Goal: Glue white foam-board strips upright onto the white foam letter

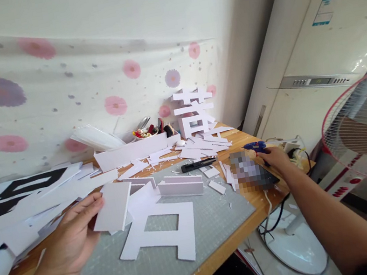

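Nearby, no writing reads clearly. Left hand [71, 238] pinches a white foam-board strip [113, 207] above the cutting mat [213, 208]; right hand [274, 157] closes on a blue glue gun [255, 146] at the worktop [240, 139] edge, beside a black utility knife [198, 164].

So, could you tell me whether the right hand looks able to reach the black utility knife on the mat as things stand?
Probably yes. The right hand rests at the blue glue gun near the table edge, and the black utility knife lies just to its left on the cutting mat; only small white scraps lie between them.
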Tool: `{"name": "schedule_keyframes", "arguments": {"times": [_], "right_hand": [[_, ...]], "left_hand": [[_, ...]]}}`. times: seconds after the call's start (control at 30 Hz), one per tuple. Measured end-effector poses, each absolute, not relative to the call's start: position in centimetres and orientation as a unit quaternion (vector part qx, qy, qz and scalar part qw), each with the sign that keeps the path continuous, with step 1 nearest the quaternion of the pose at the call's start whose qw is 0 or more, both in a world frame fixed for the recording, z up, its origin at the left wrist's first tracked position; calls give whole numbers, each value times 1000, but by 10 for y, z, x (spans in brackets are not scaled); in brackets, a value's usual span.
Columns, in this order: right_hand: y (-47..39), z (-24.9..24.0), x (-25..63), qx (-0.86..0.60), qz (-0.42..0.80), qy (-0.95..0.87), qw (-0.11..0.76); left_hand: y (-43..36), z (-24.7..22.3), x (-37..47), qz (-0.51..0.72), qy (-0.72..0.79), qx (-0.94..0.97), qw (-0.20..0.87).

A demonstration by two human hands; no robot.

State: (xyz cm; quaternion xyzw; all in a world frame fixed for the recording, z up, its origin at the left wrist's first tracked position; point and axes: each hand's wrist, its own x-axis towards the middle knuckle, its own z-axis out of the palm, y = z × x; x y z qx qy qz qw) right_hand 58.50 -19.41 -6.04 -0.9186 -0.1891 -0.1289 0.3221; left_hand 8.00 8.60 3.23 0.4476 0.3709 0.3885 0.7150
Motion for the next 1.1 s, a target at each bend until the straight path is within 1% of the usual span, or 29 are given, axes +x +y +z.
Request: {"name": "schedule_keyframes", "arguments": {"times": [0.17,0.23,0.37,0.53,0.67,0.73,0.8,0.93,1.0,1.1], "right_hand": [[-215,-59,538,-890,-219,-168,363],[-219,-58,519,-869,-237,-188,391],[-219,-48,494,-830,-253,-240,436],[-203,-33,470,-794,-237,-280,486],[-165,-26,426,-756,-154,-380,511],[-139,-21,396,-721,-90,-464,506],[-113,-11,365,-658,-35,-574,486],[-58,12,316,-521,-2,-727,448],[-32,20,298,-476,-4,-777,412],[0,22,278,-435,-20,-833,343]], "left_hand": [[84,35,79,394,377,455,704],[83,36,80,389,374,458,706],[79,39,83,419,383,442,695],[80,37,81,409,361,447,709],[85,24,80,385,326,522,688],[89,19,78,378,298,608,631],[92,15,75,365,283,700,544],[91,16,68,316,272,824,384],[89,16,67,304,266,849,341],[86,15,69,296,264,859,324]]}}
